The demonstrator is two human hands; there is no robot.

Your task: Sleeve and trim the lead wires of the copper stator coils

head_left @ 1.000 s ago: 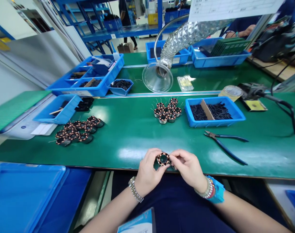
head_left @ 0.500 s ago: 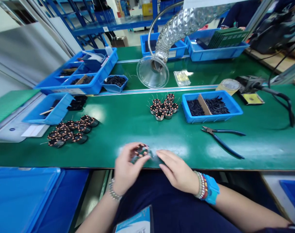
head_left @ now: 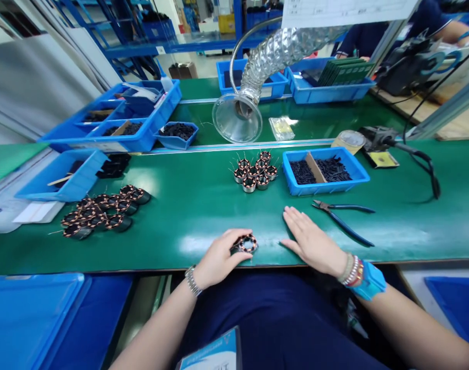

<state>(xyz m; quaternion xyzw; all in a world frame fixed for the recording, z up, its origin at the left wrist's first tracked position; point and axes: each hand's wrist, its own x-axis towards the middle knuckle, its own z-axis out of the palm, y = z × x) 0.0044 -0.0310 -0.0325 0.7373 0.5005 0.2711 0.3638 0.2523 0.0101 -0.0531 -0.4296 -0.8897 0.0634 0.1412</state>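
Note:
Near the front edge of the green table (head_left: 173, 221), my left hand (head_left: 218, 259) grips a copper-wound motor stator (head_left: 245, 243) between thumb and fingers. The stator's ring faces up, with green showing through its centre. My right hand (head_left: 311, 244) is to the right of it, fingers stretched out flat above or on the tabletop, holding nothing. Just beyond its fingertips lie cutting pliers (head_left: 337, 213) with blue handles spread apart. A group of several small stators (head_left: 249, 184) stands farther back in the middle, thin wires sticking up.
A blue bin (head_left: 327, 189) with a cardboard divider holds short black tubes. Several darker stators (head_left: 119, 222) sit at the left. A clear fume hood (head_left: 229, 123) hangs over the back. Tape (head_left: 348, 141) and a corded tool (head_left: 381, 137) lie at right. Blue trays (head_left: 149, 139) line the back left.
My left hand has moved right with the stator, which now sits lower and level. My right hand has moved right and away from it, fingers spreading flat. The view has shifted slightly.

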